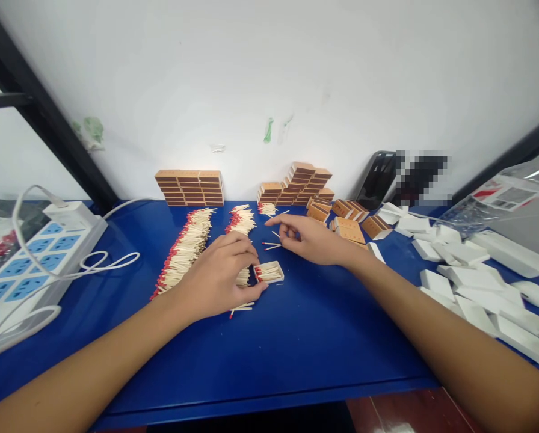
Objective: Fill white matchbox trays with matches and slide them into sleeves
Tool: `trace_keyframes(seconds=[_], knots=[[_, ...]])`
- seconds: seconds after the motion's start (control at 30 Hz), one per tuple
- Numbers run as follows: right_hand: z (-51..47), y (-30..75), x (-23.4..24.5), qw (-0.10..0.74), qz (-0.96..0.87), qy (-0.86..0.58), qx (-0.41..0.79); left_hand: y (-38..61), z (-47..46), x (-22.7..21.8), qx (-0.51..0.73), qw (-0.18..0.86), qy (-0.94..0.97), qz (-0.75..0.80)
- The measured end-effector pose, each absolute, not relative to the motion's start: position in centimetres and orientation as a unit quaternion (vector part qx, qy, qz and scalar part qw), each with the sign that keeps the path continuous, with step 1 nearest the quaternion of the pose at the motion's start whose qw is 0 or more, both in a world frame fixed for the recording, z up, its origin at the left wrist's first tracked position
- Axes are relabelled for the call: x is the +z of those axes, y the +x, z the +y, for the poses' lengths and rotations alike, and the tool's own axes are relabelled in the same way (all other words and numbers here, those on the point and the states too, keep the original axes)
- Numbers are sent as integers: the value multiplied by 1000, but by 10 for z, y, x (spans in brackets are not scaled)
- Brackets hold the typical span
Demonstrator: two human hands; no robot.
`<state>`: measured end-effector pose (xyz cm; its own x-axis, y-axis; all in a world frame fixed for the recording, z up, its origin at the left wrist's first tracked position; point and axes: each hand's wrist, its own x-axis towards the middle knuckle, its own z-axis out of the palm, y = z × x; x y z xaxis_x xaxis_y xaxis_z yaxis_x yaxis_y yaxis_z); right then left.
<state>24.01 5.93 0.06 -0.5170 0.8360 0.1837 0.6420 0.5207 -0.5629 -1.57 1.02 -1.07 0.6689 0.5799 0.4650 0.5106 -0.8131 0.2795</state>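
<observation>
My left hand [224, 273] grips the left end of a small white matchbox tray [276, 270] between thumb and fingers. Red-headed matches lie inside the tray. My right hand [312, 239] hovers just behind and right of it, index finger stretched out and the other fingers curled. Beneath those fingertips are a few loose matches [272, 245] on the blue table; none is clearly held. A long row of matches [186, 249] spreads left of my left hand. A shorter row of matches [241, 219] runs partly hidden behind that hand. A few stray matches [241, 308] lie near my left thumb.
Brown matchboxes stand in a neat stack [189, 187] and a stepped stack [296, 183] along the wall. Loose matchbox sleeves [348, 228] lie right of centre. White trays [472, 279] are heaped at right, near a phone [375, 180]. A power strip [35, 264] with cables sits left.
</observation>
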Motion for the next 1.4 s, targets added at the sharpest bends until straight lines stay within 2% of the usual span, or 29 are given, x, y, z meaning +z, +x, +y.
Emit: trace_keyframes(seconds=[0.1, 0.3, 0.4, 0.6, 0.8, 1.07, 1.4], knots=[[61, 237, -3, 227, -836, -436, 243, -16, 10, -10, 275, 64, 911, 300], [67, 235, -7, 323, -754, -462, 338, -16, 11, -11, 276, 62, 912, 297], [69, 235, -8, 326, -732, -473, 366, -16, 11, -11, 278, 63, 912, 295], [69, 236, -11, 258, -794, -504, 221, -16, 11, -11, 283, 63, 911, 294], [67, 240, -3, 219, -817, -489, 211, -16, 11, -13, 279, 56, 913, 294], [67, 257, 1, 125, -845, -490, 173, -16, 10, -12, 277, 64, 913, 295], [58, 244, 2, 123, -868, -462, 135, -16, 11, -12, 276, 62, 913, 296]])
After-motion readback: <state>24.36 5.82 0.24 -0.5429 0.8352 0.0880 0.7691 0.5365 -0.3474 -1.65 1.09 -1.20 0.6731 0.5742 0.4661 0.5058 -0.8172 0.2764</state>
